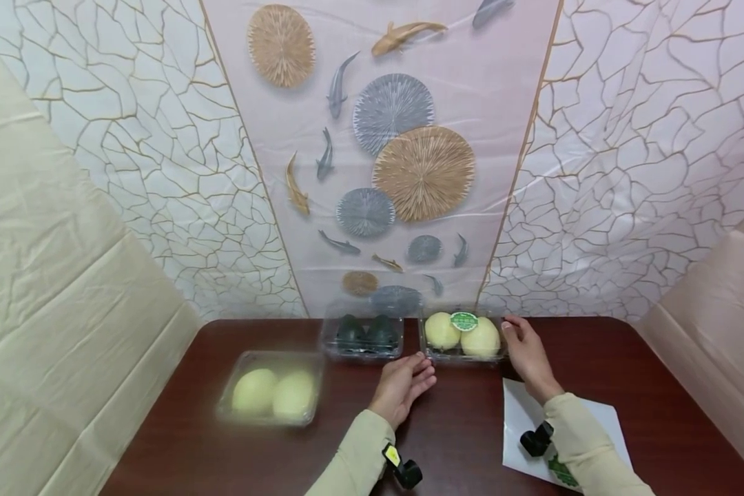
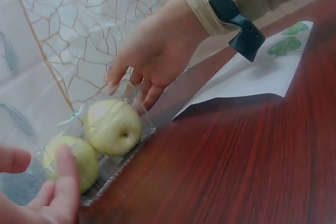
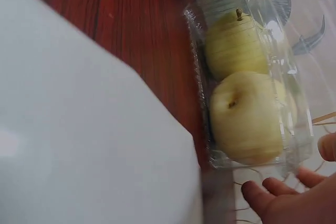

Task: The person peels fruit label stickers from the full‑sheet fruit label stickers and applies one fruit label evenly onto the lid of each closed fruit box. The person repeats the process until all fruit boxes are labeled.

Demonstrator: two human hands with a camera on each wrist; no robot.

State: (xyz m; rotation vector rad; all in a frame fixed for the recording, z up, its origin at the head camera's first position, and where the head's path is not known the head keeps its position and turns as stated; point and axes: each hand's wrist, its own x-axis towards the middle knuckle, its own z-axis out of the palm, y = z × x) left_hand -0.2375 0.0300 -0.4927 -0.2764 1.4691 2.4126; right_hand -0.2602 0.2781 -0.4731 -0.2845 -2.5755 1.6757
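Observation:
A clear plastic clamshell box [image 1: 452, 356] with two round, pale yellow pears [image 1: 480, 338] stands at the table's back edge, and a green oval label [image 1: 464, 321] is on its lid. My right hand [image 1: 530, 355] is at the box's right end, its fingers loosely spread beside the plastic. At the front left corner is my left hand [image 1: 404, 387], fingers relaxed and slightly bent. In the right wrist view the right fingertips [image 3: 253, 192] lie just off the end of the box [image 3: 289, 103]. Neither hand is closed around anything.
Left of it stands another clear box [image 1: 362, 351] with two dark green fruits [image 1: 381, 333]. A third box [image 1: 318, 386], holding two pale yellow fruits, sits nearer at the left. A white sheet [image 1: 521, 420] with green labels [image 1: 561, 470] lies under my right forearm.

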